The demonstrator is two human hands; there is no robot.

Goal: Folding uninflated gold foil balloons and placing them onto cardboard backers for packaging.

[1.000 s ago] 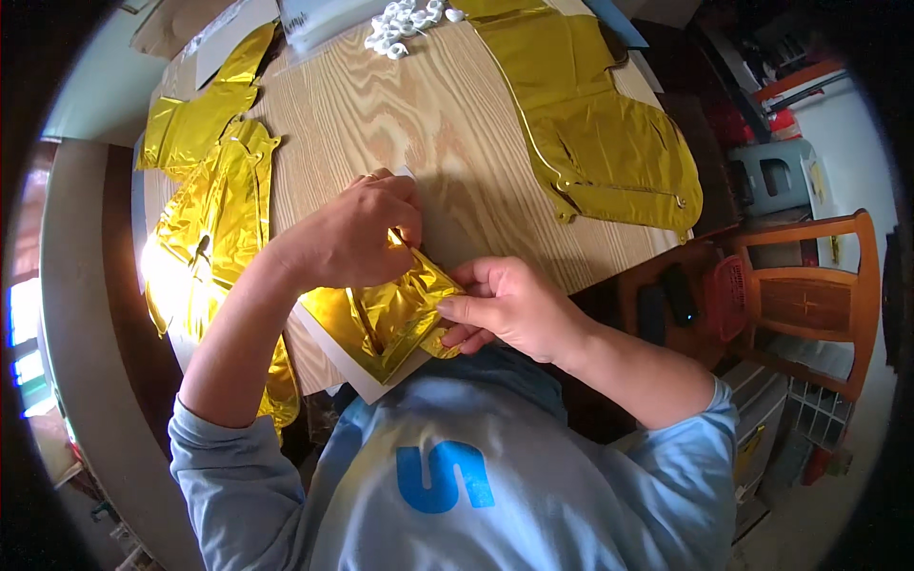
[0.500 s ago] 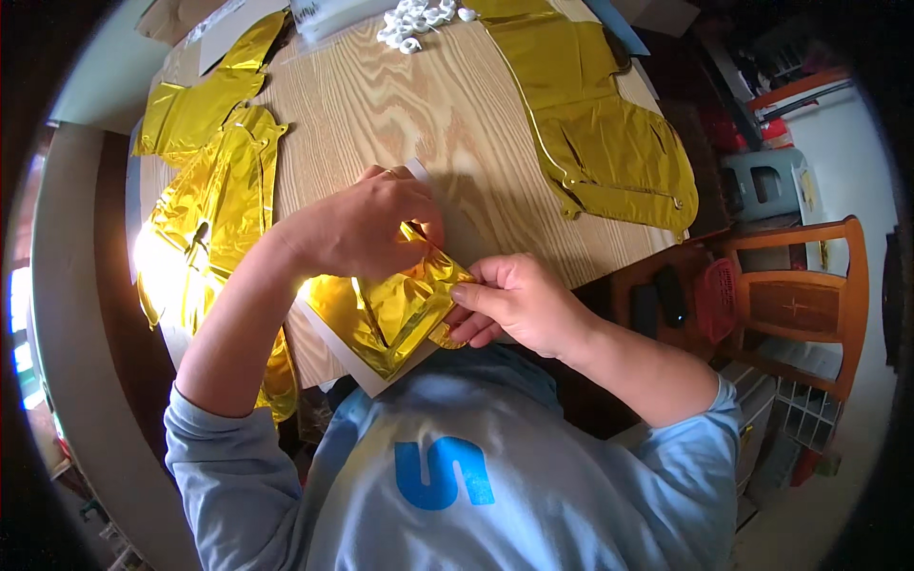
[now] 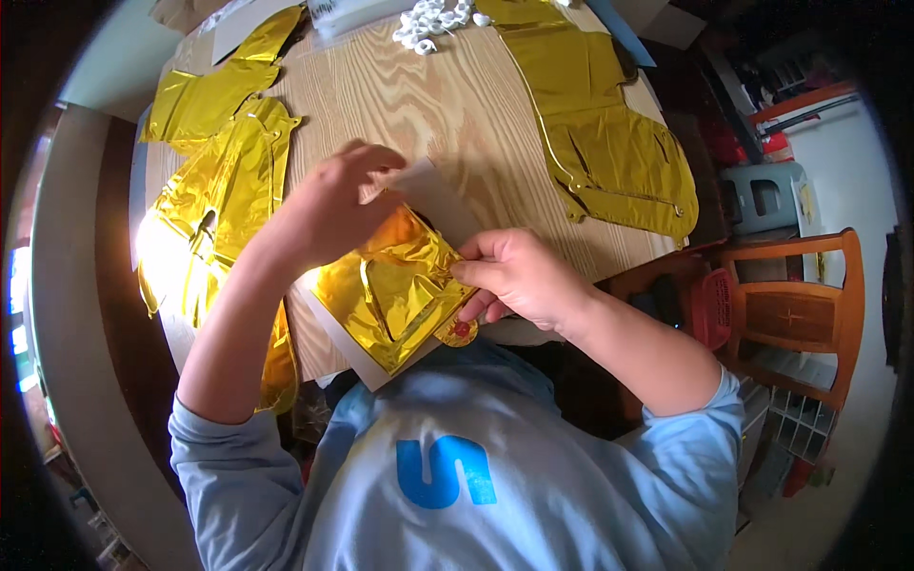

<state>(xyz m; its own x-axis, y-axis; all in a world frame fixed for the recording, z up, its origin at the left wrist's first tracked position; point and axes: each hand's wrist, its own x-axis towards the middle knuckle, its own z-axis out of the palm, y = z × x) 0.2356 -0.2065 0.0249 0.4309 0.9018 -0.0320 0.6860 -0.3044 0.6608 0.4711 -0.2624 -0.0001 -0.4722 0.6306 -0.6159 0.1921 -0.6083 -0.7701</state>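
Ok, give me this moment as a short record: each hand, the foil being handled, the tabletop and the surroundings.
Left hand: over the folded gold foil, fingers apart; contact unclear
Right hand: pinching the foil's right edge between thumb and fingers
Under the foil: pale card
Wooden table, left: wrinkled gold foil shapes
Table, right: large flattened gold foil shape
Table, far side: small white pieces in a cluster
Beyond, right: wooden chair
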